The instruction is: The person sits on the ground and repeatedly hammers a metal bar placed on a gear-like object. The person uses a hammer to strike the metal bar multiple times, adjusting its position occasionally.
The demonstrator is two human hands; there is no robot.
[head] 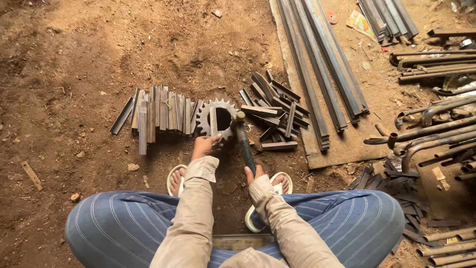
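Right hand (254, 173): clenched on the hammer (244, 141) handle; head lies ahead, beside the gear (218, 119).
Left hand (204, 146): grasping a short steel strip (213, 121) laid across the gear, long axis pointing away; nearer hand.
Left of gear: row of strips (156, 114).
Right: loose strip heap (275, 111), long bars (322, 69).
Open room: bare dirt floor (74, 64), left.

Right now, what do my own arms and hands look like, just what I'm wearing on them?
Both arms are covered by long, loose beige sleeves with buttoned cuffs at the wrists. The left hand and right hand are bare: no gloves, and no rings or watch can be seen.
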